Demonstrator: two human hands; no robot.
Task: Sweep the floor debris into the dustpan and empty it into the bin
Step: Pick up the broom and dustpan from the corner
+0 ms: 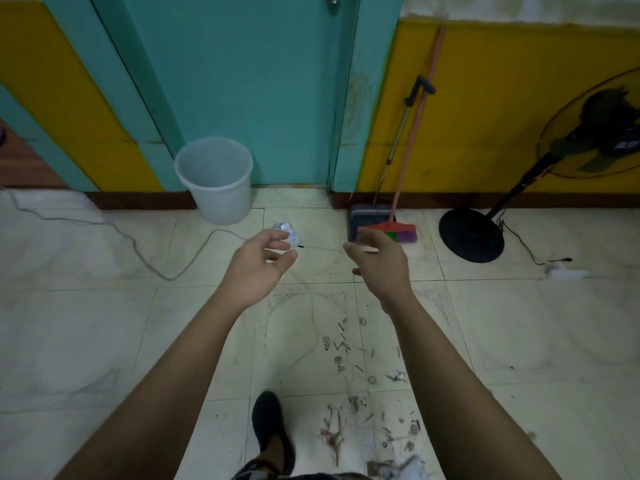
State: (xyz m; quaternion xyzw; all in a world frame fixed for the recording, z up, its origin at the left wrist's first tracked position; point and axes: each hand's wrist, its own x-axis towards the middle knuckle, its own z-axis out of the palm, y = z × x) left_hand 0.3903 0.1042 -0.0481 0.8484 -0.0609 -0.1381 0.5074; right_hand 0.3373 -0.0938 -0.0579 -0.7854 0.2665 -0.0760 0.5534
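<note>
1. Step in hand: reaching for tools, sweeping not yet begun. The left grip (263, 258) is loosely curled and holds nothing; the right grip (375, 258) is slack-fingered and empty too.
2. The broom (398, 232) is just beyond the right grip, leaning on the wall: thin pink pole, red plastic head, green-purple bristles. The dustpan (367, 213) is right beside it: dark, boxy, with a metal pole and black handle.
3. The debris (349, 358) lies on the floor behind both grips, near the feet: small hard metal-looking bits and stringy scraps. A crumpled shiny wrapper (287, 232) lies just beyond the left grip.
4. The bin (216, 181) is beyond the left grip: white plastic, round, tapered, upright.
5. Next, probably: the right grip wraps the broom pole and the left takes the dustpan pole. Both poles lean loose and could slide.
</note>
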